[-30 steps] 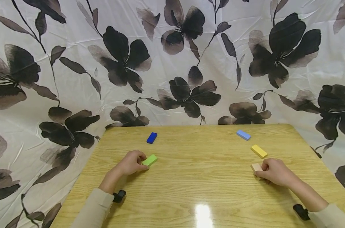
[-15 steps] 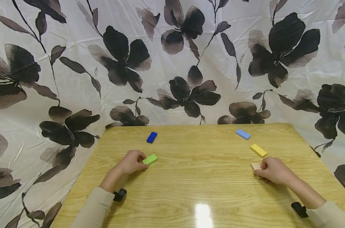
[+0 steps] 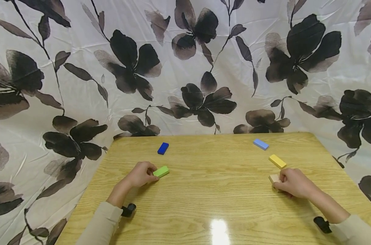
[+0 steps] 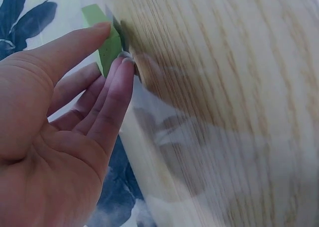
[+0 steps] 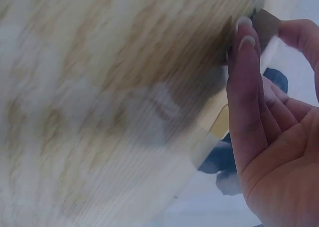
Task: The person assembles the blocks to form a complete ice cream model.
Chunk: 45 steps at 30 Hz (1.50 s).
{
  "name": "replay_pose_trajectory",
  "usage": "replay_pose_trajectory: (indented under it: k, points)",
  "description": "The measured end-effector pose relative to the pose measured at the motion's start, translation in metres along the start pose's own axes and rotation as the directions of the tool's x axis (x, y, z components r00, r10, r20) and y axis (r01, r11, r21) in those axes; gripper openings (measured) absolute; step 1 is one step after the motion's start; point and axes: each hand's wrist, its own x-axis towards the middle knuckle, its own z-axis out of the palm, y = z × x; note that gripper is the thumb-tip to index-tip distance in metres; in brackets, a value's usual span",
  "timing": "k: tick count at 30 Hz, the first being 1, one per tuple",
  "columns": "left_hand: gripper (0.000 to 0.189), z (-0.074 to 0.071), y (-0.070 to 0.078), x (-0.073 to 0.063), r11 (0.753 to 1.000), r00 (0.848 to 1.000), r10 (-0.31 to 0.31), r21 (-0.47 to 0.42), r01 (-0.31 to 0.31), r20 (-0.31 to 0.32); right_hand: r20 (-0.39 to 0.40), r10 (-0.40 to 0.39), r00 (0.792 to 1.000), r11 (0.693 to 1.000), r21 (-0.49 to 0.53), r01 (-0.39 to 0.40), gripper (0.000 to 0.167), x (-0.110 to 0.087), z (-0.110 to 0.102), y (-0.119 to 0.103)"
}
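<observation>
On the left of the table, my left hand pinches a light green block by its near end. The left wrist view shows the thumb on one side of the green block and fingers on the other. Over on the right, my right hand pinches a pale wooden block between thumb and fingers, covering part of it. That wooden block looks dark in the right wrist view. A yellow block lies just beyond the right hand.
A dark blue block lies behind the green one, and a light blue block lies at the back right. The wooden table ends at a floral cloth hanging behind it.
</observation>
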Motion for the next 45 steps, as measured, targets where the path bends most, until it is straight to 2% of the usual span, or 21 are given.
replay_pose_trajectory:
  k: [8, 14, 25, 32, 38, 45]
  points:
    - [0.031, -0.0018, 0.0009, 0.0001, 1.0, 1.0, 0.002, 0.006, -0.001, -0.015, -0.066, -0.067, 0.996, 0.991, -0.121, 0.059, 0.019, 0.0006, -0.0024, 0.0006]
    - [0.031, -0.002, 0.0037, -0.0031, 1.0, 1.0, 0.006, 0.005, -0.006, -0.008, -0.055, -0.088, 0.995, 0.989, -0.127, 0.081, 0.017, -0.0022, -0.0006, 0.0031]
    - [0.033, -0.0009, 0.0029, -0.0034, 1.0, 1.0, 0.0, 0.001, 0.0, -0.011, -0.051, -0.089, 0.995, 0.984, -0.16, 0.08, 0.023, -0.0025, 0.0012, 0.0054]
    - [0.033, -0.002, 0.002, -0.003, 1.0, 1.0, 0.006, -0.009, -0.006, -0.012, -0.041, -0.07, 0.997, 0.986, -0.156, 0.063, 0.019, -0.0032, 0.0018, 0.0038]
    - [0.034, -0.0039, 0.0042, -0.0035, 1.0, 1.0, 0.022, -0.002, -0.022, -0.019, -0.066, -0.066, 0.996, 0.987, -0.153, 0.055, 0.024, -0.004, 0.001, 0.0028]
    - [0.033, -0.0032, 0.0058, -0.0035, 1.0, 1.0, 0.008, -0.007, -0.008, -0.015, -0.078, -0.088, 0.993, 0.984, -0.161, 0.075, 0.025, -0.0052, 0.0005, 0.0011]
